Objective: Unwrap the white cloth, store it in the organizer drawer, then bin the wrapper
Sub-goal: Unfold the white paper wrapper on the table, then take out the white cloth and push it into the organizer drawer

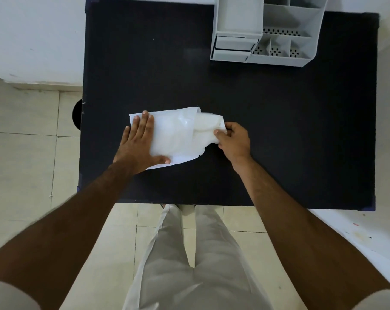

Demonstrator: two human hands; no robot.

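Note:
A clear plastic wrapper (175,135) lies flat in the middle of the black table (290,130). My left hand (140,144) presses flat on the wrapper's left end, fingers spread. A white cloth (206,128) sticks partway out of the wrapper's right end. My right hand (234,139) pinches the cloth's right edge between thumb and fingers. The grey organizer (265,30) stands at the far right of the table, with its two small drawers (233,47) at the front left, both shut.
A dark round object (77,116) shows on the tiled floor beside the table's left edge. The table's near edge is just in front of my legs. A white wall lies behind the table.

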